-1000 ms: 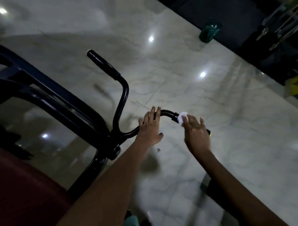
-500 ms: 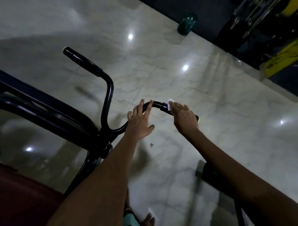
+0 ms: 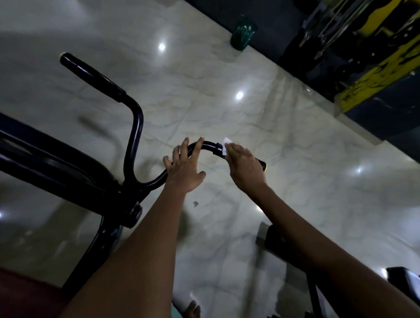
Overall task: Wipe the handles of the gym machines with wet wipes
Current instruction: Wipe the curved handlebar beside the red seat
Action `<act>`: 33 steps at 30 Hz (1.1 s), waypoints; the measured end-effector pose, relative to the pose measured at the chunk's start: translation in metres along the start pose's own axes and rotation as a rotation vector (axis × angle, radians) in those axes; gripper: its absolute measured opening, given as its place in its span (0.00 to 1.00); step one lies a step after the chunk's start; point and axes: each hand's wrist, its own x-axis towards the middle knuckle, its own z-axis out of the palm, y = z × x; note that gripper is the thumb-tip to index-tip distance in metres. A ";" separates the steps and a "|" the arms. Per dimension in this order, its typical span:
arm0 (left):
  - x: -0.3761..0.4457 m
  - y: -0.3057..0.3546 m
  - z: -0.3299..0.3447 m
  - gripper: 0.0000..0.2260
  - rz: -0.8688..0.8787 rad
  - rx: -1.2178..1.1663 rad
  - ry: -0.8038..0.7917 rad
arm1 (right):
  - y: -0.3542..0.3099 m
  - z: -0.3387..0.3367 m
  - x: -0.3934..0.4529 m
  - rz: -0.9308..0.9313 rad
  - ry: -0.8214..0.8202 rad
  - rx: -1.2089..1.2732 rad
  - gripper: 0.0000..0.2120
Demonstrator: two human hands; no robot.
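the right hand (image 3: pixel 246 167) grasps a white wet wipe (image 3: pixel 226 146) around the black handle grip (image 3: pixel 260 162) slanting down-right, while the released left hand (image 3: pixel 184 168) rests straight-fingered on the handlebar (image 3: pixel 205 144).

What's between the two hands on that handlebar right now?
In the head view, a short bare stretch of the black bar curves between the left hand and the right hand, with the white wipe at the right hand's fingertips.

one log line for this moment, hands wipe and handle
left hand: open, steadying handlebar bend | right hand: wraps wet wipe round near grip | far grip: untouched
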 end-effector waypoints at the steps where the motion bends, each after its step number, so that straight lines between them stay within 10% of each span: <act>1: 0.000 0.000 0.000 0.40 0.001 -0.005 0.000 | 0.004 0.001 -0.005 -0.001 0.026 -0.015 0.16; 16: -0.001 -0.002 0.008 0.39 0.027 0.005 0.094 | 0.006 0.013 0.007 0.148 0.066 0.001 0.18; 33: 0.002 -0.006 0.017 0.42 0.247 0.132 0.297 | 0.006 0.029 -0.004 -0.111 0.175 -0.091 0.20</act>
